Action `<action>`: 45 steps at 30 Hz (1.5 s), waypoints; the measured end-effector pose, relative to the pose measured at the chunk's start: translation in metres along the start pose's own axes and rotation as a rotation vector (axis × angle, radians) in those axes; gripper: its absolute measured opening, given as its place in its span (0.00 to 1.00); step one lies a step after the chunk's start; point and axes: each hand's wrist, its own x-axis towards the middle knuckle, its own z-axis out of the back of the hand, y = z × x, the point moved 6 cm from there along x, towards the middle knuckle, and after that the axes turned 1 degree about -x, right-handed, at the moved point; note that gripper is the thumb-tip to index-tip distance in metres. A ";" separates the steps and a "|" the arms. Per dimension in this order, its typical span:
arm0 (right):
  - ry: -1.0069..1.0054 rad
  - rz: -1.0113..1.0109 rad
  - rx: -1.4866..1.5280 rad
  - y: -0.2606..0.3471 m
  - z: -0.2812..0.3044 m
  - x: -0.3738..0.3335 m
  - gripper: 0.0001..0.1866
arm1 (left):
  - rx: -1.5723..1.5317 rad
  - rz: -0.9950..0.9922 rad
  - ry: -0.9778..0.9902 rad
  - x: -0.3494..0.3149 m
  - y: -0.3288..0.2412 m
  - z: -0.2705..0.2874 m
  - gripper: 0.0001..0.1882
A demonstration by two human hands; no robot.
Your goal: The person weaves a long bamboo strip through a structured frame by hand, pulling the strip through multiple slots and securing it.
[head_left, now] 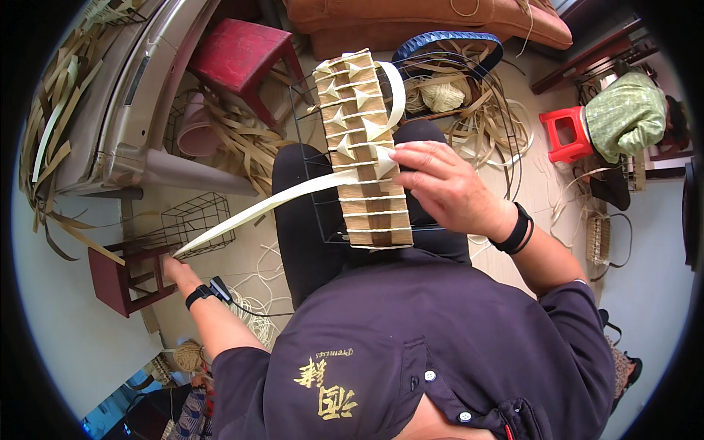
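A woven panel (370, 213) of tan and brown bands, crossed by cream cords, lies over my lap on a black wire frame. Down its length runs a row of folded cream points. From the row, a long cream flat strip (271, 206) stretches tautly out to the left. My left hand (176, 270), arm extended, grips the strip's far part beside a dark red stool. With bent fingers, my right hand (447, 180) pinches the fold at the panel's right edge. Just above it, a loop of cream strip (396, 92) stands out from the panel.
A red stool (238, 55) stands far left, near a pink bucket (196, 125) and loose tan strips. At the back, a blue-rimmed basket (447, 44) holds a ball of cream cord (444, 94). Near the left hand are a wire frame (196, 220) and a dark red stool (117, 275). A person (623, 117) sits at right.
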 end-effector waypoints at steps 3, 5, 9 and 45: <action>-0.019 -0.099 0.001 -0.013 0.002 -0.007 0.13 | 0.015 0.071 -0.015 0.005 0.006 -0.004 0.13; -0.027 -0.145 0.001 -0.019 0.001 -0.010 0.13 | 0.029 0.087 -0.020 0.007 0.002 -0.001 0.13; -0.081 -0.205 0.068 -0.033 0.002 -0.013 0.12 | 0.185 0.086 0.005 0.010 -0.022 -0.001 0.13; -0.235 -0.414 1.825 -0.116 -0.006 0.021 0.21 | 0.680 -1.295 1.356 -0.582 -0.156 -0.191 0.10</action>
